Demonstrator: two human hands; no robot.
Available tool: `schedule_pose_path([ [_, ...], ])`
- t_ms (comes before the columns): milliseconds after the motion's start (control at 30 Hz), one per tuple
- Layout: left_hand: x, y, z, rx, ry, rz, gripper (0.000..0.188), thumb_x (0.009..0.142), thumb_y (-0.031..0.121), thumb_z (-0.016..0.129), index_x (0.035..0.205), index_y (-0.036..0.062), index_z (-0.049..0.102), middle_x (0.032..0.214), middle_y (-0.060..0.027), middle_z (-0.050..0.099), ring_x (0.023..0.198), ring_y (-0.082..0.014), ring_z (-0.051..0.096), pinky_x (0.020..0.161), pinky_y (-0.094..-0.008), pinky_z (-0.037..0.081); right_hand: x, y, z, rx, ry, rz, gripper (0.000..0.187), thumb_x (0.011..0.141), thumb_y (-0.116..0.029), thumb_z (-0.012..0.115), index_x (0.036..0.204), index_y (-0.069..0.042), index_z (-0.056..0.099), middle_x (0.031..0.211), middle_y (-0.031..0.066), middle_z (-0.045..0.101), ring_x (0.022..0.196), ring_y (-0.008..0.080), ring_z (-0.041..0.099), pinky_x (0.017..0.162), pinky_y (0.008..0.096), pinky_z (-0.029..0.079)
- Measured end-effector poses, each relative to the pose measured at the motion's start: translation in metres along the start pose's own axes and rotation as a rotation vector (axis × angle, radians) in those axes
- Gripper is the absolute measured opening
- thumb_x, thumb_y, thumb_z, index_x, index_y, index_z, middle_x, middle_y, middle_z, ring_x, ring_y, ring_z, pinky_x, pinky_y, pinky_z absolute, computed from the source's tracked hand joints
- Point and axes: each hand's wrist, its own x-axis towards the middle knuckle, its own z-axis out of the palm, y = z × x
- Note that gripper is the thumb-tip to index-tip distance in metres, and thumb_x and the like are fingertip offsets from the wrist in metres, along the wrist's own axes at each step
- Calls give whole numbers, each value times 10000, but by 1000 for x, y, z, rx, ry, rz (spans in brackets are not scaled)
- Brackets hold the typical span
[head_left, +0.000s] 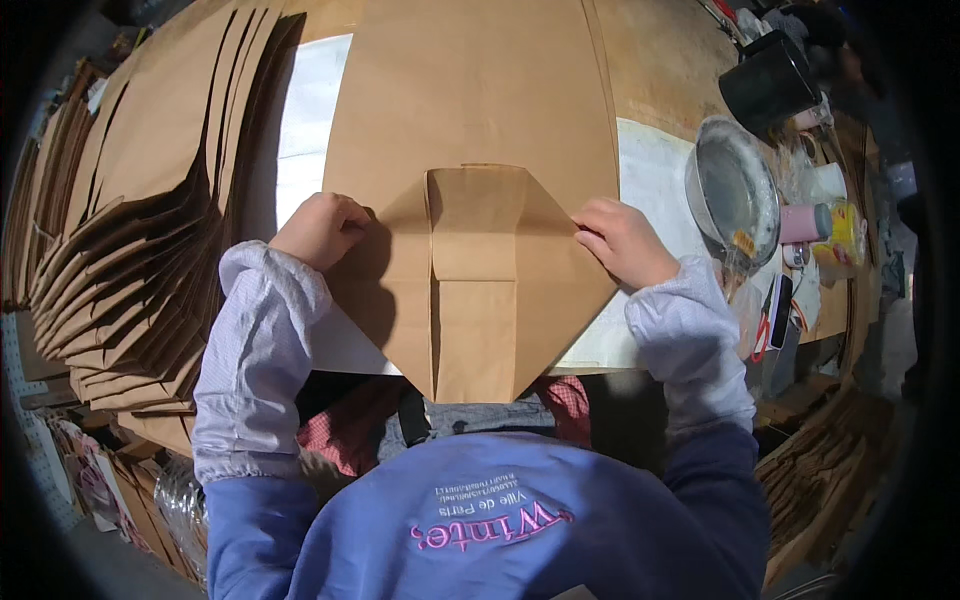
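A brown paper bag lies flat in front of me, its near end spread into a pointed, many-sided bottom with a folded strip down the middle. The near tip of that bottom hangs past the table edge toward my body. My left hand is closed at the left corner of the spread bottom, thumb and fingers pinched on the paper. On the opposite corner my right hand pinches the paper between thumb and fingers. Pale sleeve covers wrap both forearms.
To the left stands a tall pile of folded brown paper bags. At the right are a metal bowl with whitish residue, a black container, a pink cup and red-handled scissors. White sheeting lies under the bag.
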Motion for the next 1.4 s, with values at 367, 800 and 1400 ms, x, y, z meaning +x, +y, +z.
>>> schedule_pose_path([
  [367,-4,13,3,291,52,180,112,670,49,626,761,-8,657,833,-190,660,802,-386,641,724,-438,526,25,-4,-14,-211,-308,19,136,766,-135,640,880,-63,648,851,126,638,834,353,616,697,447,504],
  [800,-3,28,2,698,-56,93,127,767,119,610,718,60,711,764,-144,684,828,-325,678,726,-436,545,26,-16,-7,-374,-281,-145,88,735,-78,604,817,-64,632,813,83,619,838,303,617,699,417,519],
  [1400,-54,32,80,426,230,83,1199,697,776,608,1415,-142,327,1507,-310,310,1430,-424,280,1200,-475,191,-19,-88,73,-193,12,167,1079,728,-529,749,1456,113,277,1525,279,307,1453,399,245,1201,490,178],
])
